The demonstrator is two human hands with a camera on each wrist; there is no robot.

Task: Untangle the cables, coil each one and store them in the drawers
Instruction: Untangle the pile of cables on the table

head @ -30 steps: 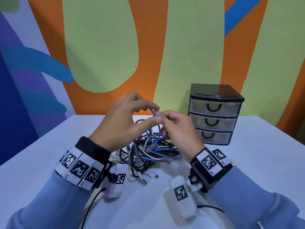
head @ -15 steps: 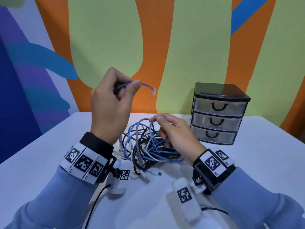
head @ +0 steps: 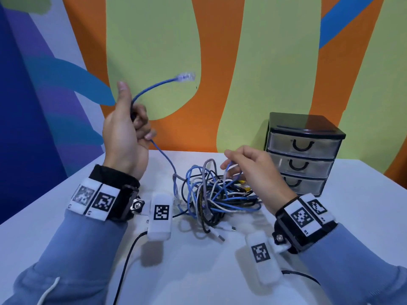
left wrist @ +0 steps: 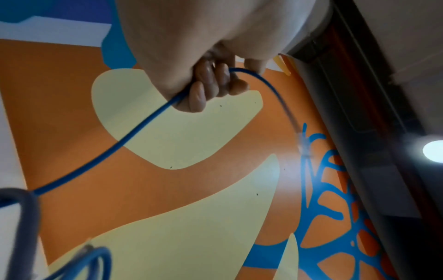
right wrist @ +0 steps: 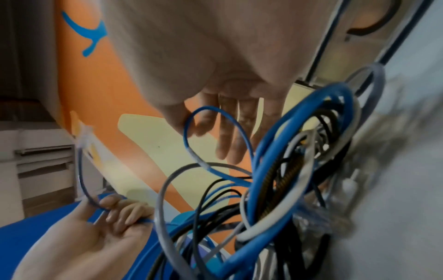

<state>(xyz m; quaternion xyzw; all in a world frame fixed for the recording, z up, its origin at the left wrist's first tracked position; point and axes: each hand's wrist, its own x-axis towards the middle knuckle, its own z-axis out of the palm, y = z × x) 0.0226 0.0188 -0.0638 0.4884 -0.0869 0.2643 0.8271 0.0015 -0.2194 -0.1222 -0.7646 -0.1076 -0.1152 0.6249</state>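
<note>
My left hand (head: 137, 122) is raised high at the left and grips a blue network cable (head: 152, 86). Its clear plug (head: 186, 76) sticks up to the right. The left wrist view shows my fingers (left wrist: 210, 85) curled round the cable (left wrist: 134, 132). From the fist the cable drops to a tangle of blue, black, white and grey cables (head: 218, 194) on the white table (head: 44, 227). My right hand (head: 230, 161) hovers over the tangle with straight fingers (right wrist: 230, 136). A blue loop (right wrist: 191, 117) lies against its thumb.
A small black three-drawer unit (head: 304, 150) stands at the back right, all clear drawers closed. White marker blocks (head: 159, 216) hang from both wrists near the table. A painted wall runs right behind the table's far edge.
My left hand has pulled the blue cable's plug end up and to the left, out of the tangle. My right hand has stayed over the tangle and its fingers have straightened.
</note>
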